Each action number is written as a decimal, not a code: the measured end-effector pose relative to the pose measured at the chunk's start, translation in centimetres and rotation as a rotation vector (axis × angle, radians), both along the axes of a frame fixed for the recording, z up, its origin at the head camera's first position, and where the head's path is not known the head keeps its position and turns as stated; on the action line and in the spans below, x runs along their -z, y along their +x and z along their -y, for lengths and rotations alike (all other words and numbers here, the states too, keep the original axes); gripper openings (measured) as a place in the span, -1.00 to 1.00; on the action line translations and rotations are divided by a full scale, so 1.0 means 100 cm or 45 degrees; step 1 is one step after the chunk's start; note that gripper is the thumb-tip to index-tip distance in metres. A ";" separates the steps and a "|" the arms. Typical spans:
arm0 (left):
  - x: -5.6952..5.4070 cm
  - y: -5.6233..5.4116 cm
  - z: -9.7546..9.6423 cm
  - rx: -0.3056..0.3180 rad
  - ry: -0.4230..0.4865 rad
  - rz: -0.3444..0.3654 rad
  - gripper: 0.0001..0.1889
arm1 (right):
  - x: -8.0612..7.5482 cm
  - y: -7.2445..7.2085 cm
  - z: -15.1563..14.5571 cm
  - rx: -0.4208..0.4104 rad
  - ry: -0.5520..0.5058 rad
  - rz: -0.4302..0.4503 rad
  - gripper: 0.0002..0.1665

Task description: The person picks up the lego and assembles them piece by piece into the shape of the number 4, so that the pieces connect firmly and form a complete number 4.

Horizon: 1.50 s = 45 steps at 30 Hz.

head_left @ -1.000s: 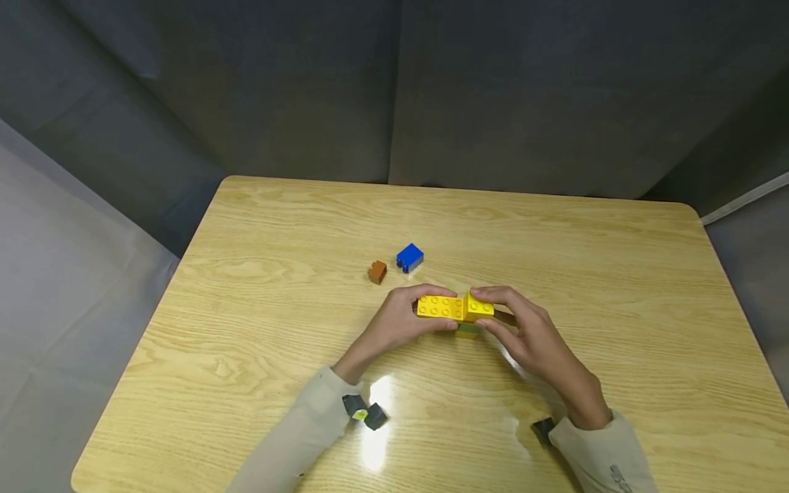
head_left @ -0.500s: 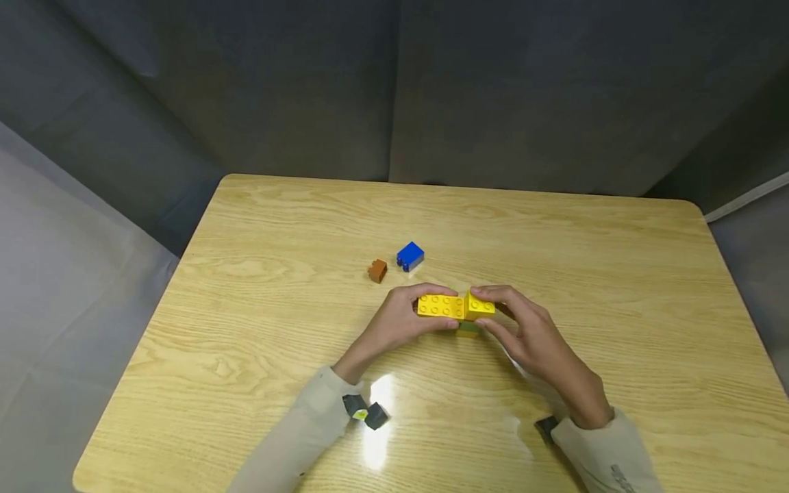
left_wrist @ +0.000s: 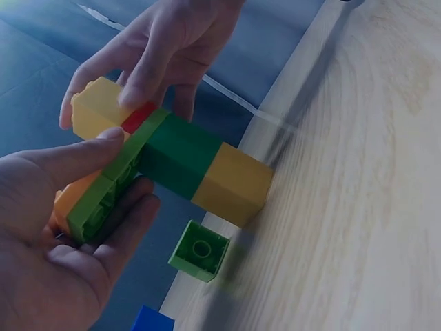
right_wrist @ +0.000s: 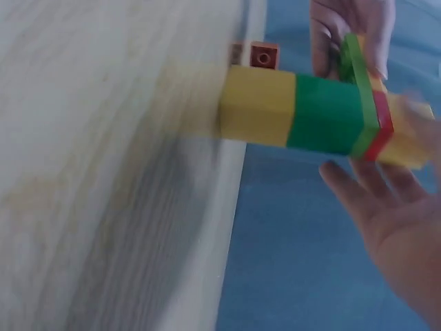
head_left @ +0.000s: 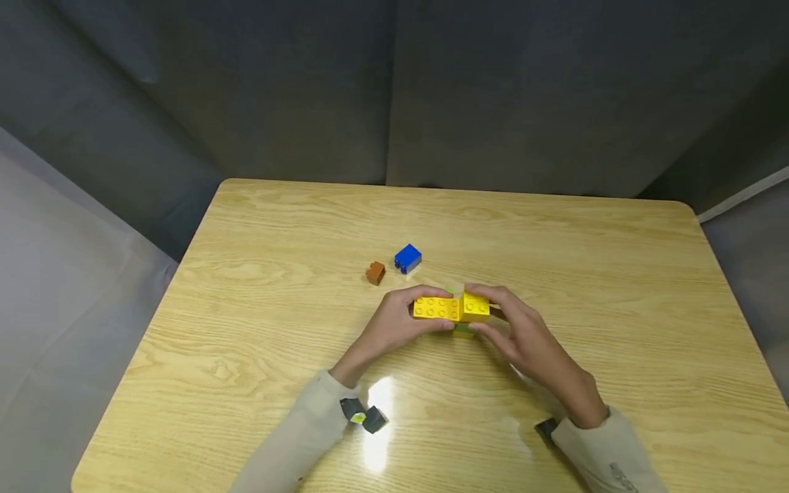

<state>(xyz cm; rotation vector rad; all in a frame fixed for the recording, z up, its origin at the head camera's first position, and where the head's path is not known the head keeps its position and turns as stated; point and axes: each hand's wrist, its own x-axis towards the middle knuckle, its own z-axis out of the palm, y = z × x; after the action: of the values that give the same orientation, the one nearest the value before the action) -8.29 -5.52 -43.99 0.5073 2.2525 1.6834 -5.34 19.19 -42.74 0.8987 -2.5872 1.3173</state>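
A toy-brick build stands upright on the table. Its column has a yellow brick (left_wrist: 234, 185) at the bottom, then a dark green brick (left_wrist: 180, 155), a light green layer (left_wrist: 141, 143), a thin red layer (left_wrist: 140, 117) and a yellow brick (head_left: 474, 306) on top. Out to the left, a yellow eight-stud brick (head_left: 433, 308) lies over the light green layer. My left hand (head_left: 397, 318) grips this side arm between thumb and fingers. Thumb and fingers of my right hand (head_left: 524, 335) are around the top yellow brick, fingertips right at its sides.
Behind the build, a blue brick (head_left: 408, 259) and a small brown brick (head_left: 375, 272) lie on the wooden table (head_left: 277, 322). A small green brick (left_wrist: 200, 252) lies on its side close behind the column, mostly hidden in the head view.
The right hand's thumb and index finger have spread slightly and shifted a little left around the top yellow brick. The build and left hand look the same; the head view has drifted slightly.
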 end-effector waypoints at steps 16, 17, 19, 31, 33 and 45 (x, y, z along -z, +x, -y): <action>0.000 0.002 0.000 -0.011 -0.033 0.023 -0.58 | 0.017 -0.054 -0.013 -0.066 0.129 0.455 -0.46; 0.000 0.002 0.000 -0.009 -0.031 0.020 -0.58 | 0.018 -0.056 -0.012 -0.085 0.150 0.444 -0.46; 0.000 0.002 0.000 -0.006 -0.029 0.015 -0.58 | 0.021 -0.061 -0.008 -0.119 0.193 0.433 -0.46; 0.000 0.002 0.002 0.021 -0.028 -0.004 -0.57 | 0.027 -0.075 0.002 -0.381 0.323 0.312 -0.45; -0.001 0.002 0.003 0.022 -0.020 -0.003 -0.57 | 0.028 -0.075 0.002 -0.398 0.319 0.291 -0.48; -0.001 0.001 0.006 0.016 -0.021 0.013 -0.56 | 0.024 -0.072 0.004 -0.142 0.355 0.379 -0.59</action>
<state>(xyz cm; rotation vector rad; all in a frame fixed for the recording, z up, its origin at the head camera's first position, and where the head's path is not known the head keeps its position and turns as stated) -8.17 -6.09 -43.92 0.5072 2.2493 1.6563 -12.55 18.77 -45.17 0.9644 -3.0510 1.2166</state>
